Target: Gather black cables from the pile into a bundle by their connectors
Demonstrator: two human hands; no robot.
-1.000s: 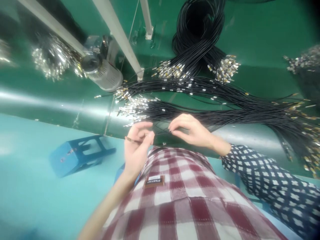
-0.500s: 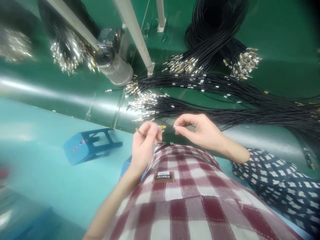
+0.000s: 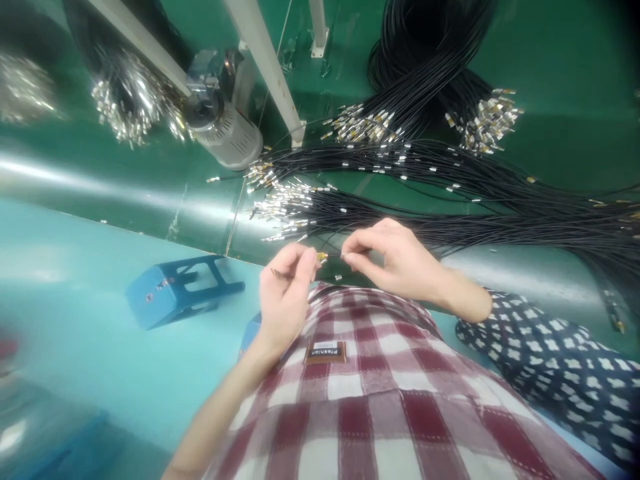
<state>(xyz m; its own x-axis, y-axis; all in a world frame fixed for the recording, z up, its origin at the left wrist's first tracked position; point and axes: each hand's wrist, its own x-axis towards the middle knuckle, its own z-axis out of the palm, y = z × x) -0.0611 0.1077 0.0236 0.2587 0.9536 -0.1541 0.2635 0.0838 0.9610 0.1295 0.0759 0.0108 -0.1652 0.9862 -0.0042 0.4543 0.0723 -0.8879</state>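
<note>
A thin black cable with a gold-and-silver connector is stretched between my two hands near the table's front edge. My left hand pinches the connector end between thumb and forefinger; a thin brownish pointed piece also sticks out from that hand. My right hand is closed in a pinch on the cable a short way to the right, at a small whitish spot. Just below the gap between the hands lies another small silver tip. Behind them rests a bundle of black cables with silver ends.
More black cables lie along the green table, with a coiled bundle behind. A grey motor-like device stands by white posts. Further bundles sit at left. A blue stool is on the floor.
Both hands, still pinching the cable, appear slightly further left, as does most of the scene. The right hand is a little closer to the connector, and the small tip below has shifted.
</note>
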